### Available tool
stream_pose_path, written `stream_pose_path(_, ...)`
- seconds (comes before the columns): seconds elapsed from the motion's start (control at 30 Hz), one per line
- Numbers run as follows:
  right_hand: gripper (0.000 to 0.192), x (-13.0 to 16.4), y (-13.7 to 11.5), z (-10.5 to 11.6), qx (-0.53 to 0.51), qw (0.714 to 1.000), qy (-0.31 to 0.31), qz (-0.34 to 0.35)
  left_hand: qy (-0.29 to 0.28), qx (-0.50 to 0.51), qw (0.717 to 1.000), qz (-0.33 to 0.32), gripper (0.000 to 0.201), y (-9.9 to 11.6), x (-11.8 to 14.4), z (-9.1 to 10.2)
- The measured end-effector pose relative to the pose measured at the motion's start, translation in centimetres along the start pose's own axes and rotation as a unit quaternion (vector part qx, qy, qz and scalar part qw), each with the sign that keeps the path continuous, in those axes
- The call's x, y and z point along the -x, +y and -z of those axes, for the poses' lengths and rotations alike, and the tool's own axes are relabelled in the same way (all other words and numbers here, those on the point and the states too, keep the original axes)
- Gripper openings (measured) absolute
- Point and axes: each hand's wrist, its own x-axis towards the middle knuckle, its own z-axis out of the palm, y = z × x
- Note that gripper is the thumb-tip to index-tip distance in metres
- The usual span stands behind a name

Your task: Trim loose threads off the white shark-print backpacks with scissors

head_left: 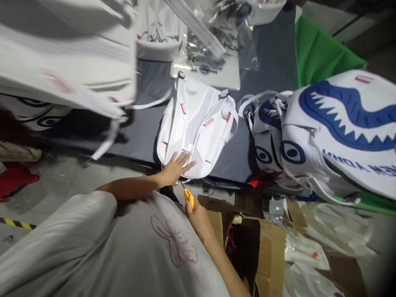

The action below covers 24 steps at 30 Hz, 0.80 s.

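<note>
our left hand (176,168) is spread on the middle bag (194,119), at the near edge of the table (233,161); our right hand (198,218) grips the tool (189,199), tip beside that edge. we seem to be working the near end; the next move likely calls for steady pressure, fingers clear.

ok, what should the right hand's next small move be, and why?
Probably a slight, careful nudge of the yellow-handled tool toward the near edge of the white backpack, clear of the left hand. The right hand grips the tool with its thin metal end pointing that way, while the left lies spread on the bag close by. Whether the tip already touches, I can't tell.
</note>
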Motion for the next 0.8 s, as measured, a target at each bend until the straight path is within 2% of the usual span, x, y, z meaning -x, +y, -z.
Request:
stream_pose_path(0.07, 0.044, -0.5, 0.6, -0.3, -0.052, 0.999, 0.007, 0.014, -0.020, -0.043, 0.999, -0.010, 0.080, -0.2, -1.3, -0.8)
stream_pose_path(0.17, 0.052, -0.7, 1.3, -0.3, -0.106, 0.992, 0.041, 0.054, -0.013, -0.005, 1.000, -0.001, 0.080, -0.7, -3.1, -0.3)
stream_pose_path(0.27, 0.054, 0.8, 1.5, 0.6, -0.092, 0.992, 0.076, 0.051, 0.027, 0.069, 0.997, 0.013, 0.081, 0.4, -4.9, 2.3)
stream_pose_path(0.37, 0.061, 3.6, 1.3, 2.4, -0.029, 0.990, 0.138, 0.000, 0.112, 0.189, 0.974, 0.054, 0.078, 2.8, -7.2, 6.4)
stream_pose_path(0.4, 0.063, 4.5, 1.2, 3.1, -0.002, 0.984, 0.176, -0.012, 0.153, 0.256, 0.951, 0.075, 0.076, 3.6, -8.0, 7.8)
stream_pose_path(0.43, 0.064, 5.3, 1.0, 3.7, 0.026, 0.976, 0.216, -0.020, 0.199, 0.334, 0.917, 0.093, 0.075, 4.2, -8.6, 9.0)
stream_pose_path(0.47, 0.064, 6.0, 0.7, 4.2, 0.052, 0.966, 0.251, -0.024, 0.249, 0.414, 0.869, 0.104, 0.074, 4.7, -9.2, 9.8)
stream_pose_path(0.5, 0.063, 6.4, 0.5, 4.5, 0.072, 0.957, 0.280, -0.027, 0.302, 0.490, 0.810, 0.113, 0.074, 5.1, -9.5, 10.3)
stream_pose_path(0.57, 0.061, 6.7, 0.1, 4.7, 0.090, 0.947, 0.308, -0.028, 0.393, 0.606, 0.676, 0.146, 0.071, 5.5, -9.4, 9.8)
stream_pose_path(0.6, 0.061, 6.6, 0.0, 4.6, 0.088, 0.946, 0.310, -0.026, 0.412, 0.645, 0.617, 0.183, 0.066, 5.5, -8.8, 8.8)
stream_pose_path(0.63, 0.060, 6.4, 0.1, 4.2, 0.081, 0.950, 0.302, -0.025, 0.403, 0.671, 0.576, 0.237, 0.059, 5.5, -7.8, 7.4)
stream_pose_path(0.67, 0.060, 6.2, 0.3, 3.7, 0.070, 0.957, 0.281, -0.023, 0.362, 0.678, 0.567, 0.296, 0.052, 5.4, -6.4, 5.7)
stream_pose_path(0.7, 0.059, 5.9, 0.7, 3.1, 0.054, 0.967, 0.248, -0.019, 0.295, 0.673, 0.580, 0.352, 0.046, 5.2, -4.6, 4.0)
stream_pose_path(0.73, 0.057, 5.7, 1.4, 2.3, 0.036, 0.977, 0.211, -0.016, 0.207, 0.643, 0.625, 0.391, 0.040, 4.8, -2.5, 2.4)
stream_pose_path(0.77, 0.054, 5.4, 2.2, 1.4, 0.017, 0.984, 0.177, -0.016, 0.122, 0.585, 0.701, 0.390, 0.034, 4.2, -0.3, 1.0)
stream_pose_path(0.8, 0.052, 5.3, 3.1, 0.5, -0.002, 0.988, 0.153, -0.023, 0.073, 0.561, 0.731, 0.382, 0.025, 3.4, 1.8, 0.0)
